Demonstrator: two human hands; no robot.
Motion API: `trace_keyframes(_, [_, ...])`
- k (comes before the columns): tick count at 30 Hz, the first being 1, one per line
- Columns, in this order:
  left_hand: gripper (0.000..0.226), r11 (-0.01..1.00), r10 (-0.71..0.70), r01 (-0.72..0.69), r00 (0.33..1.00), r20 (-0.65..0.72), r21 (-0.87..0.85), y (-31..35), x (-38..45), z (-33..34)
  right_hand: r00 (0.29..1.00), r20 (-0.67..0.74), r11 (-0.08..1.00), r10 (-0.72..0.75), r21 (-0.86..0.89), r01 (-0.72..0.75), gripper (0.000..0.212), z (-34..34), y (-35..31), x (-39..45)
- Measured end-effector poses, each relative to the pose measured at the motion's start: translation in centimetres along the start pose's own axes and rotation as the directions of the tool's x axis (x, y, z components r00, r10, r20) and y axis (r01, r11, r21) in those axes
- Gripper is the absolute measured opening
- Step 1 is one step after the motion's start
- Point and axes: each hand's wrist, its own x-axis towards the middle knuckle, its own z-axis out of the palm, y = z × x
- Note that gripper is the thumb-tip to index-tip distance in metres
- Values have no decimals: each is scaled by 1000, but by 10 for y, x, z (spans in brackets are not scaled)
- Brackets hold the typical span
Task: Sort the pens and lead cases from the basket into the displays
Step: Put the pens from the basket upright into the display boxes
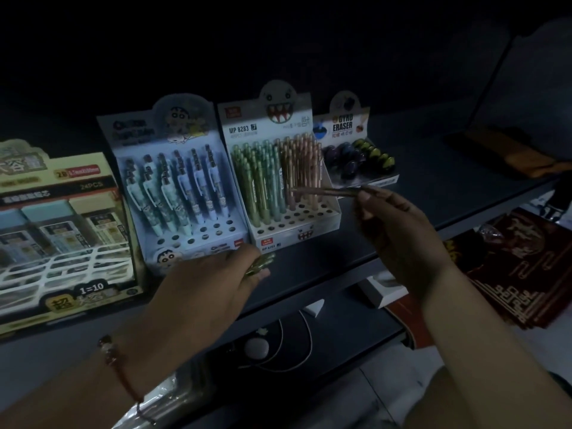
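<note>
**Pink pencil at MP 8283 display, green ones waiting in L hand**

Head view (only cam). Very dim; shelf lit in the middle only.

R hand (pixel 399 230): thumb + fingertips pinched on a pink mech. pencil (pixel 322 191), held roughly level, tip pointing left, in front of the pink rows of the MP 8283 display (pixel 297 233). Not seated yet.

L hand (pixel 213 283): fingers curled round a small bunch of green pencils (pixel 261 264), just near of the shelf edge, between the two pen boxes. Red cord bracelet on L wrist.

Display state: green pencils fill the left half, pink the right half; empty holes along the near rows. Left of it, the cartoon-boy pen display (pixel 173 193), also w/ open holes at near edge. Far left, lead case box (pixel 58 218) behind a white lattice, prob. the basket (pixel 65 267); can't tell what's left in it.

Risks (judgement):
- Pencil held near-horizontal; must tip upright before entry, else it rakes the standing pink ones and knocks them askew.
- Low light + small holes = missed hole likely.
- L-hand bunch loosely gathered; one could slip out and drop off the shelf edge.

Legible: "MP 8283", "7"; "GYRO ERASER" on the eraser box (pixel 349 128) at right; "24PCS", "1=10", "20" on lead box. Other print too dark or blurred.
</note>
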Motion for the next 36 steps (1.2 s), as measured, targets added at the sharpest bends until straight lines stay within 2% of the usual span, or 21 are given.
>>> trace_keyframes(4, [47, 1000, 0, 0, 1000, 10, 5, 5, -1, 1, 993, -60, 991, -99, -92, 93, 19, -2, 3, 5])
trace_keyframes(8, [42, 1000, 17, -17, 1000, 10, -22, 10, 1, 6, 965, -118, 946, -235, -258, 199, 18, 2, 9, 9])
trace_keyframes(14, [38, 999, 41, -41, 999, 21, 2, 13, 3, 7, 907, -40, 823, -418, -440, 360, 16, 16, 15, 17])
trace_keyframes(21, [26, 999, 34, -34, 999, 30, 0, 12, 3, 6, 892, 10, 707, -451, -606, 364, 22, 25, 30, 35])
trace_keyframes(26, [27, 999, 33, -34, 999, 25, 10, 11, 2, 6, 871, 25, 667, -491, -632, 394, 28, 37, 32, 44])
trace_keyframes(33, [25, 1000, 31, -31, 999, 41, -6, 13, 3, 3, 819, 116, 517, -562, -724, 457, 35, 53, 34, 61])
trace_keyframes(36, [25, 999, 27, -26, 999, 46, -32, 13, 3, 3, 814, 146, 475, -562, -749, 462, 31, 56, 33, 66])
